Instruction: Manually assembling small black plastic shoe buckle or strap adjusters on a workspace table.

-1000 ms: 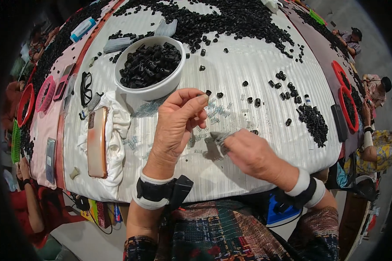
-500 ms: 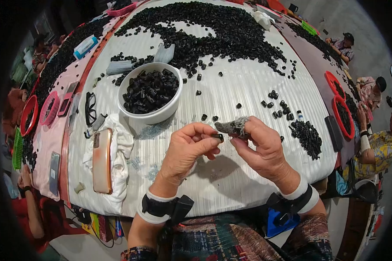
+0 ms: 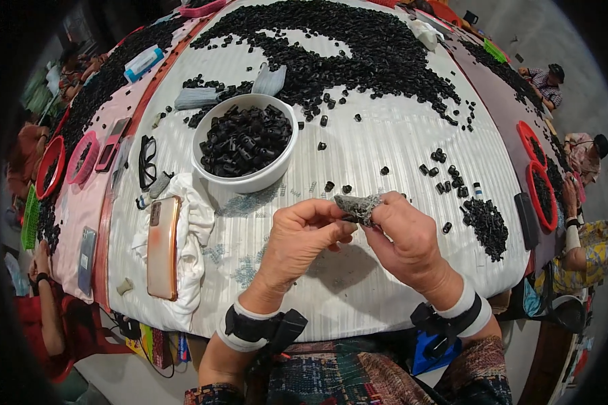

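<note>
Above the near middle of the table, my left hand pinches with thumb and index finger. A small black plastic cylinder is in that pinch, now mostly hidden. My right hand is closed beside it, its thumb bent inward. From it a worn grey, dark-tipped knit piece, like a finger sleeve, points left and meets the left fingertips. Whether it is worn or gripped, and what else lies under these fingers, I cannot tell. Beyond the left hand stands a white bowl full of black cylinders. Fine clear springs lie near the bowl.
A large heap of black parts covers the far table. A pile of small black pieces lies right. At left are a phone on white cloth and glasses. Other people sit at both side tables.
My hands have drawn together, and the dark tip of the grey piece now meets my left fingertips, covering the black cylinder. The whole view has shifted slightly.
</note>
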The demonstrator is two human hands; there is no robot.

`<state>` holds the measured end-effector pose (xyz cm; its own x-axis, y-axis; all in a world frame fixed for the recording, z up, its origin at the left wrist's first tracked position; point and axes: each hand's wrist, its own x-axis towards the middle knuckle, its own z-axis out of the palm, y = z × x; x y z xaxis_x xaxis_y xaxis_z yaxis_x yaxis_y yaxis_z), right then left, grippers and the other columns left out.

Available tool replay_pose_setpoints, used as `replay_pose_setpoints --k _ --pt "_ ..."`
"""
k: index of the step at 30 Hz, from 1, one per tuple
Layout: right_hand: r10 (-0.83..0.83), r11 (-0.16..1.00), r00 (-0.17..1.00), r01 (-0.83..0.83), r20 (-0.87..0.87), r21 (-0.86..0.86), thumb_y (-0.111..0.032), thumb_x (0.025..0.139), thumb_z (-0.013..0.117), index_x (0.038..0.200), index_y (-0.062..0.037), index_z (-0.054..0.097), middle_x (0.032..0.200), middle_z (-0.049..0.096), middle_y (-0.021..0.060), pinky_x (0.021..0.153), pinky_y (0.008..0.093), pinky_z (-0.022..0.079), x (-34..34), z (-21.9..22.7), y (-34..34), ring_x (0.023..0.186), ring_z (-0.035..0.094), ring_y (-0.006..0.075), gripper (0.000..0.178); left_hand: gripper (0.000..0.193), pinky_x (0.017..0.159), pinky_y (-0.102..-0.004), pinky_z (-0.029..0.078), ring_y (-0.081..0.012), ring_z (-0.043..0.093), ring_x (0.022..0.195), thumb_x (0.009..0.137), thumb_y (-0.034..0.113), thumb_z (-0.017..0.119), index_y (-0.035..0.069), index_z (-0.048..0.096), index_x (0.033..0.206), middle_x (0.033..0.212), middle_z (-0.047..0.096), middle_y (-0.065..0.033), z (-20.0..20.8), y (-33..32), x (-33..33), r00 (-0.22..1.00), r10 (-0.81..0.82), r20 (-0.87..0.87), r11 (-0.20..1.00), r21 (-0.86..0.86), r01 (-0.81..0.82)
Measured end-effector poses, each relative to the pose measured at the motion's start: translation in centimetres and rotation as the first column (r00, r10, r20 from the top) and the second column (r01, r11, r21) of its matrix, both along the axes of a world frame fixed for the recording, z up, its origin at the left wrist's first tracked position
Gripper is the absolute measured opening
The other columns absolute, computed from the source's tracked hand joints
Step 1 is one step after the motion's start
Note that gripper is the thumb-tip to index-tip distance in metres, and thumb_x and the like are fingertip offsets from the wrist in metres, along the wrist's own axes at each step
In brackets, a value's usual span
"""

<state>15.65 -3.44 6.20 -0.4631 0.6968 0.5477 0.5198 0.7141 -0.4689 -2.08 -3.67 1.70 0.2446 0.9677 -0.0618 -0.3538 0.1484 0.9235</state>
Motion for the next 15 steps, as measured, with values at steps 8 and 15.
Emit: replay_pose_setpoints --k 8,15 --pt "-0.037 0.999 0.995 0.035 -0.094 -0.013 0.010 0.070 0.063 0.093 0.0014 0.055 0.088 0.056 0.0181 0.055 0.0320 0.049 -0.07 -0.48 0.12 0.063 0.059 0.0270 0.026 0.016 0.059 -0.0213 0.051 -0.0097 0.064 0.072 0.081 0.006 0.066 0.000 0.065 0.096 0.082 0.067 -0.0053 0.70 -0.26 0.07 0.999 0.004 -0.040 0.999 -0.033 -0.005" --pt "0.051 0.997 0.992 -0.043 -0.117 0.070 0.011 0.064 0.063 0.088 0.0027 0.057 0.083 0.058 0.0154 0.058 0.0324 0.048 -0.29 -1.03 0.38 0.069 0.059 0.0269 0.026 0.014 0.058 -0.0225 0.052 -0.0118 0.065 0.073 0.081 0.005 0.066 0.000 0.064 0.094 0.083 0.068 -0.0067 -0.02 0.09 0.04 0.999 -0.035 0.009 0.999 -0.017 0.036"
